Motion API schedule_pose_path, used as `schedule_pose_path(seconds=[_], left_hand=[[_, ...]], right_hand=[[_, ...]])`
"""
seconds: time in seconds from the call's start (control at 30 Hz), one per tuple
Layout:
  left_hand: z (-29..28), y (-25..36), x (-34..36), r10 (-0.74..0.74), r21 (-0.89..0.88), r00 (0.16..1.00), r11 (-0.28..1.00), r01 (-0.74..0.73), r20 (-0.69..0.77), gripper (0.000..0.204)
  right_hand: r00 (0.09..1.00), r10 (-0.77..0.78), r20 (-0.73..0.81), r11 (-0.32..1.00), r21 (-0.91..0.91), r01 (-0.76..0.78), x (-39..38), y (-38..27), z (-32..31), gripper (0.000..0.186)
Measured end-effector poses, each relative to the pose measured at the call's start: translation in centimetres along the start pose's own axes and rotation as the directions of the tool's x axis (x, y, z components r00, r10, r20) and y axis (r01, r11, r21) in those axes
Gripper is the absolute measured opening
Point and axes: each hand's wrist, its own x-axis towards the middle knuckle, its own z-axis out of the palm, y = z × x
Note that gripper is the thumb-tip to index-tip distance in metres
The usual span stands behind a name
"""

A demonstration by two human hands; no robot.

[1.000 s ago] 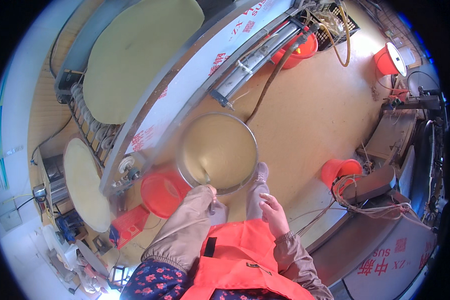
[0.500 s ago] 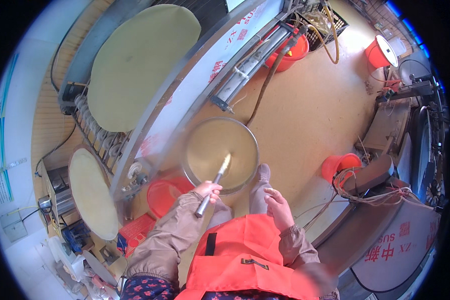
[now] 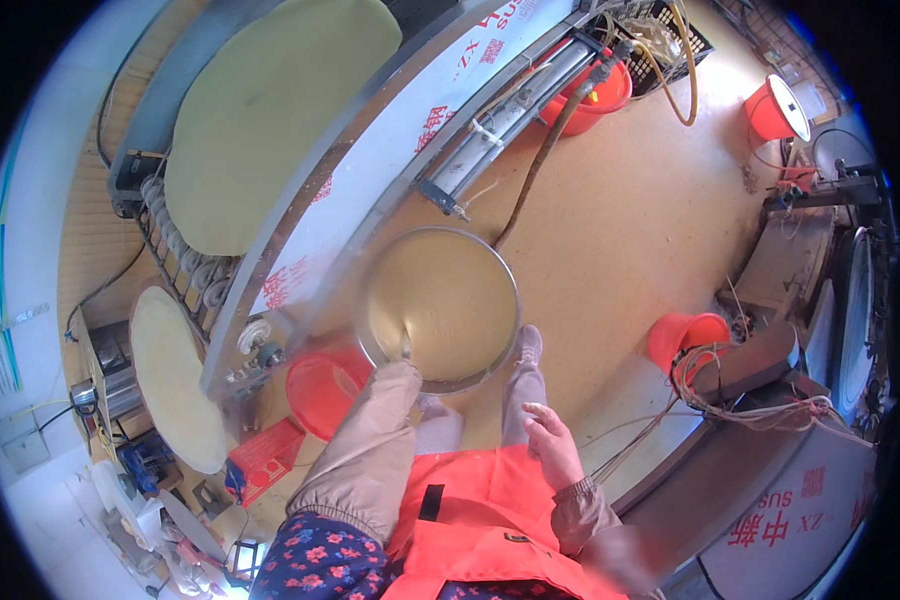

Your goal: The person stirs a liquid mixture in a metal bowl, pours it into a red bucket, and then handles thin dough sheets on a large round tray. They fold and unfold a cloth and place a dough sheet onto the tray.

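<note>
A wide round metal basin (image 3: 515,325) full of pale tan batter (image 3: 450,290) stands on the floor before me. My left arm reaches down to its near rim. The sleeve (image 3: 365,435) covers nearly all of my left hand. Just beyond the cuff, a metal-handled stirring tool (image 3: 405,346) slants into the batter at the near left, its lower end sunk out of sight. My right hand (image 3: 552,443) hovers empty beside my red apron (image 3: 480,500), its fingers loosely bent and apart.
Left of the basin sits a red bucket (image 3: 322,395). A long machine (image 3: 370,160) carries a big round pale sheet (image 3: 280,120); another round sheet (image 3: 175,380) lies nearer. A brown hose (image 3: 530,190) runs to the basin. At right are a red bucket (image 3: 685,335) and coiled cords (image 3: 705,370).
My left hand has moved down and left with the tool, from above the basin's middle to its near left side, and is now mostly hidden by its sleeve. The right hand has barely moved.
</note>
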Motion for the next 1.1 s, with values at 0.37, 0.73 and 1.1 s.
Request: schedule_pose_path(seconds=[0.37,0.73,1.1], left_hand=[[0.5,1.3,-10.3,0.281,-0.567,0.492,0.430,0.703,0.824,0.035],[-5.8,-9.5,-25.4,0.440,-0.882,0.805,0.425,0.204,0.398,0.017],[-5.4,-16.3,-30.7,0.408,-0.183,0.862,0.862,-0.472,-0.301,0.022]], right_hand=[[1.000,-0.017,0.020,0.999,0.030,0.016,-2.3,-0.9,-0.3,0.028],[0.995,-0.079,0.058,0.992,-0.094,0.084,-5.2,-0.4,4.5,0.031],[0.977,-0.195,0.092,0.945,-0.250,0.212,-5.9,0.9,7.4,0.035]])
